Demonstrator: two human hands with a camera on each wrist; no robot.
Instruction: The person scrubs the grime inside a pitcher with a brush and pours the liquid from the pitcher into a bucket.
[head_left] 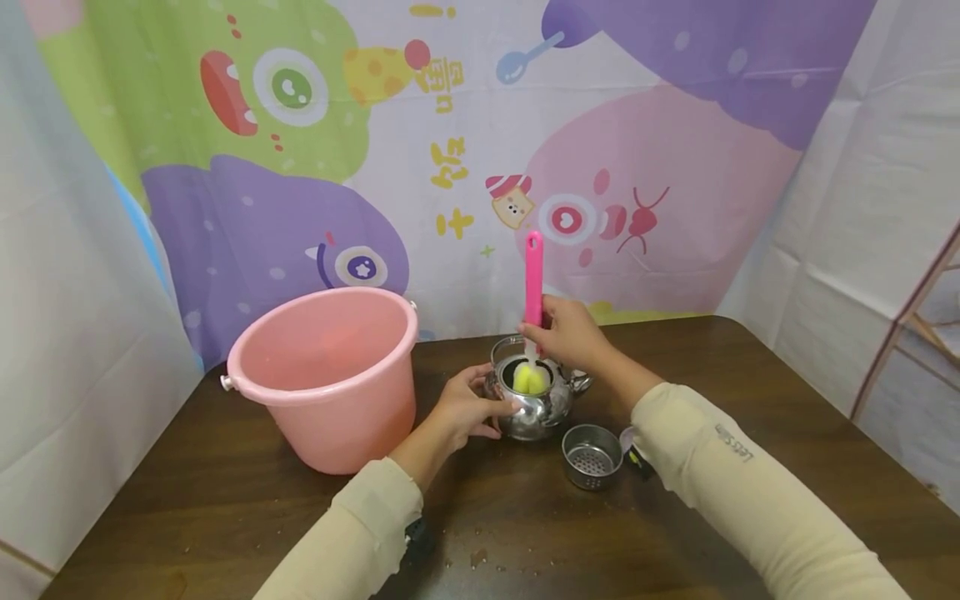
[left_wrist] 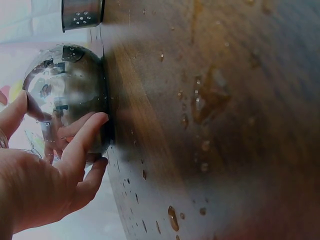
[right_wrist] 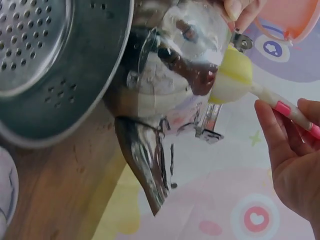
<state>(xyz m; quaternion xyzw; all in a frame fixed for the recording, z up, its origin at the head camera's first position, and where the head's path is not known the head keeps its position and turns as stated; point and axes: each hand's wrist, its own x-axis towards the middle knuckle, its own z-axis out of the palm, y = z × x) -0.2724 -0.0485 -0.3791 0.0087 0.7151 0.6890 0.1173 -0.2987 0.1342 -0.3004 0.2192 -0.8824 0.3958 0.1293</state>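
A shiny metal teapot point(head_left: 534, 414) stands upright on the table, its spout point(right_wrist: 146, 162) pointing right in the head view. My left hand point(head_left: 468, 404) holds its left side, thumb near the rim and fingers around the belly, as the left wrist view also shows. My right hand point(head_left: 570, 333) grips the pink handle point(head_left: 533, 275) of a sponge brush. The brush stands nearly upright in the teapot's mouth. Its yellow and white sponge head point(right_wrist: 233, 75) is partly inside the opening. A metal strainer point(head_left: 592, 457) with a perforated bottom sits just in front of the teapot.
A large pink bucket point(head_left: 337, 417) stands left of the teapot. Beside the strainer, partly behind the right sleeve, lies a small object point(head_left: 628, 439). Water drops point(left_wrist: 172, 217) dot the brown tabletop point(head_left: 247, 533). A cartoon-printed cloth point(head_left: 465, 275) hangs behind the table.
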